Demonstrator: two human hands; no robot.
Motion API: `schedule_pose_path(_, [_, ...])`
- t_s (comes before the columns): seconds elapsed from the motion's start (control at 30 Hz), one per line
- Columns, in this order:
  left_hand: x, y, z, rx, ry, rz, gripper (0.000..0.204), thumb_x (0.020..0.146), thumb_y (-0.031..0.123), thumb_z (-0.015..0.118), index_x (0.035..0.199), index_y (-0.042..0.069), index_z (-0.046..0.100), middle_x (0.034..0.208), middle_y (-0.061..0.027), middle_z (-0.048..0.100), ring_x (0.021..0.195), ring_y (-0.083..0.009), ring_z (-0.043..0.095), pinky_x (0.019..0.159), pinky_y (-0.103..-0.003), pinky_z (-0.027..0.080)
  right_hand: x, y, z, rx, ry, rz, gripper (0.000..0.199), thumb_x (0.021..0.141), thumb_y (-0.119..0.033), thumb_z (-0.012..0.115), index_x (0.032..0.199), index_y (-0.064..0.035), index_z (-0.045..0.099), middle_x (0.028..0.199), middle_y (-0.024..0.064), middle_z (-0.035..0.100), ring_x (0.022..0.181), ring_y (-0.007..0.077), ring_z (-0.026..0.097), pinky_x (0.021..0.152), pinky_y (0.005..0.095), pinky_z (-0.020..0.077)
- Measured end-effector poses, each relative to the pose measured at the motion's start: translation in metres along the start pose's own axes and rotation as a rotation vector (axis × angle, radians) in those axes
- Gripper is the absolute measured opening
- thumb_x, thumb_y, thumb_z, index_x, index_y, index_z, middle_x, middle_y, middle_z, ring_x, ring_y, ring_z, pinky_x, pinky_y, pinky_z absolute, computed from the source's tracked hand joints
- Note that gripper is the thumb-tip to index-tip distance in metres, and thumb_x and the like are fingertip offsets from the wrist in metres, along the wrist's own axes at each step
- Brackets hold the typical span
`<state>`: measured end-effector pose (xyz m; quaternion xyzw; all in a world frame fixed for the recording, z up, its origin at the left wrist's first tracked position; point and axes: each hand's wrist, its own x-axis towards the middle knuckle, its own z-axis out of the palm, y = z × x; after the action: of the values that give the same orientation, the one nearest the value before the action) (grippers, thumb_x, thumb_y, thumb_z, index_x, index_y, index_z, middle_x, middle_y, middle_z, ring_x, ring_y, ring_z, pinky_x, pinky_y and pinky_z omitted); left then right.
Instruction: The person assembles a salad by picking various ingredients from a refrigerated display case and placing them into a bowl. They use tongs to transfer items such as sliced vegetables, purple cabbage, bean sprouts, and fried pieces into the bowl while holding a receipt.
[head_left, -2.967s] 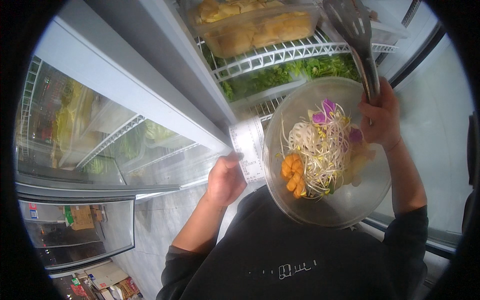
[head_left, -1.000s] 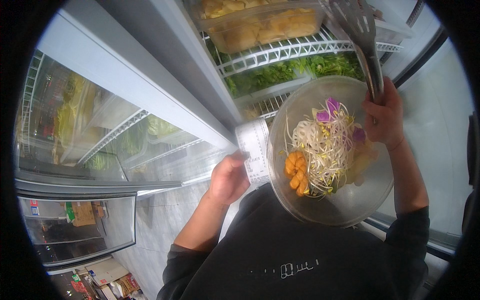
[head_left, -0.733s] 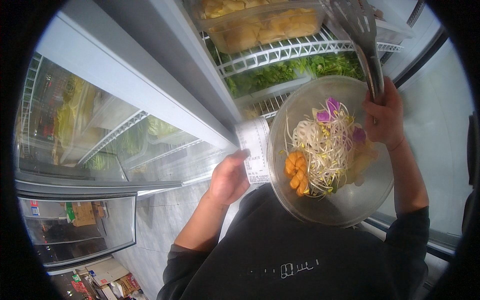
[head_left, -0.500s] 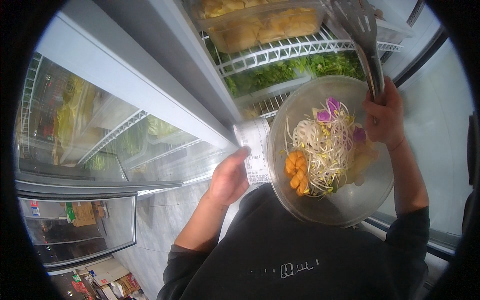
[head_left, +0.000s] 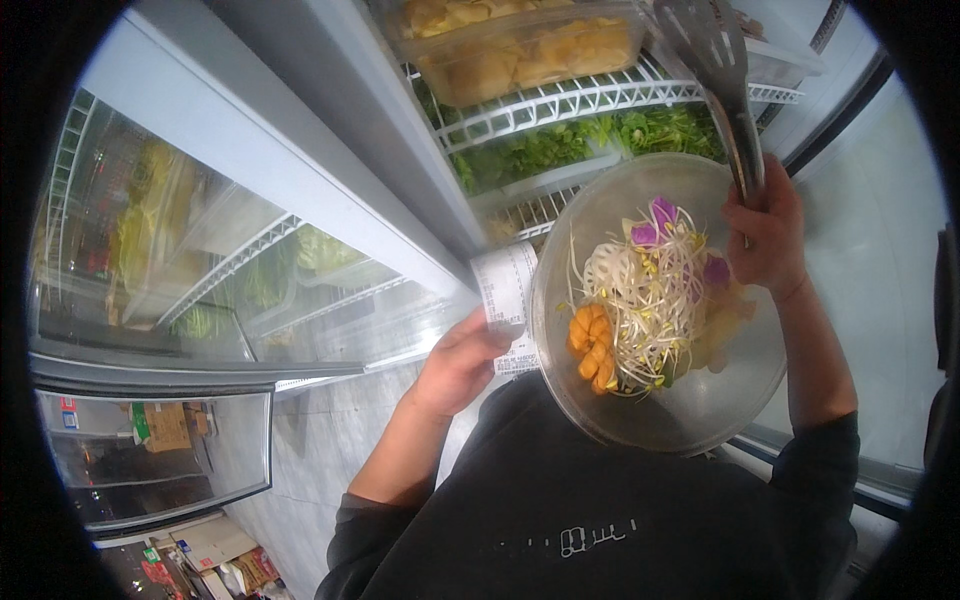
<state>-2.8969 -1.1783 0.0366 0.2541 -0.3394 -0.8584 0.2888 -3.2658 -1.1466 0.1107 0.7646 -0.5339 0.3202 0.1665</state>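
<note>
A clear round bowl is held in front of my chest. In it lie bean sprouts, lotus root slices, purple leaf pieces and an orange-brown twisted piece of food. My right hand is closed around the handles of metal slotted tongs at the bowl's right rim; whether it also grips the rim is hidden. My left hand pinches a printed paper slip at the bowl's left edge, thumb lying across the paper.
Ahead is an open fridge with white wire shelves, a tub of pale yellow slices and leafy greens. A glass door stands at left, another glass panel at right. Cardboard boxes lie at lower left.
My left thumb has slid right and down across the paper slip, which is now bent and tilted. The bowl and tongs have barely moved.
</note>
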Motion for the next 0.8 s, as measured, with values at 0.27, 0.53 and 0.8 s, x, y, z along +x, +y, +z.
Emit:
schedule_pose_path(0.27, [-0.003, 0.004, 0.007, 0.312, 0.012, -0.038, 0.054, 0.094, 0.011, 0.053, 0.144, 0.004, 0.034, 0.134, -0.0061, 0.049, 0.120, -0.0155, 0.045, 0.103, -0.031, 0.035, 0.003, -0.002, 0.002, 0.033, -0.002, 0.008, 0.017, 0.056, 0.004, 0.055, 0.070, -0.0033, 0.061, 0.103, 0.0156, 0.054, 0.068, 0.0216, 0.056, 0.060, 0.0293, 0.0462])
schedule_pose_path(0.53, [0.002, -0.003, 0.002, 0.380, -0.070, 0.084, 0.043, 0.101, 0.021, 0.048, 0.139, 0.003, 0.041, 0.130, -0.0047, 0.052, 0.119, -0.0134, 0.044, 0.102, -0.030, 0.035, 0.007, -0.002, 0.003, 0.011, -0.003, -0.027, 0.018, 0.056, 0.004, 0.055, 0.070, -0.0035, 0.061, 0.102, 0.0166, 0.054, 0.068, 0.0230, 0.056, 0.059, 0.0302, 0.0456])
schedule_pose_path(0.8, [0.004, 0.002, 0.000, 0.435, -0.088, 0.030, 0.041, 0.101, 0.023, 0.048, 0.135, 0.000, 0.045, 0.127, -0.0045, 0.053, 0.115, -0.0132, 0.046, 0.101, -0.030, 0.037, 0.007, -0.001, 0.010, 0.082, 0.045, 0.004, 0.018, 0.056, 0.004, 0.055, 0.071, -0.0032, 0.062, 0.099, 0.0152, 0.053, 0.069, 0.0233, 0.055, 0.060, 0.0303, 0.0452])
